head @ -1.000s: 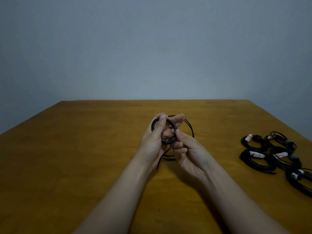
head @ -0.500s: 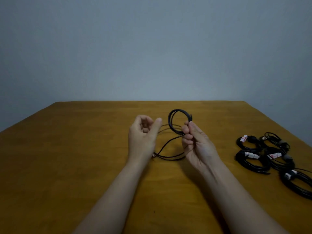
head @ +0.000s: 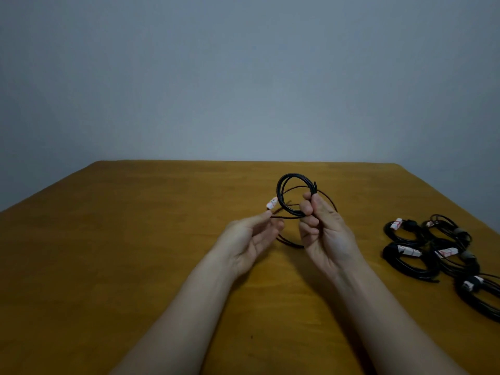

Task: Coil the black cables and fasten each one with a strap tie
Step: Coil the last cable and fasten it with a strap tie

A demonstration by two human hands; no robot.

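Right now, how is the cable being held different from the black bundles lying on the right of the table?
The held cable stands upright in the right hand, above the table; the bundles lie flat on it. The held cable's white-and-red strap tie sticks out loose, with a tail hanging free; each bundle's tie wraps its coil. Both are thin black cables wound in loops.
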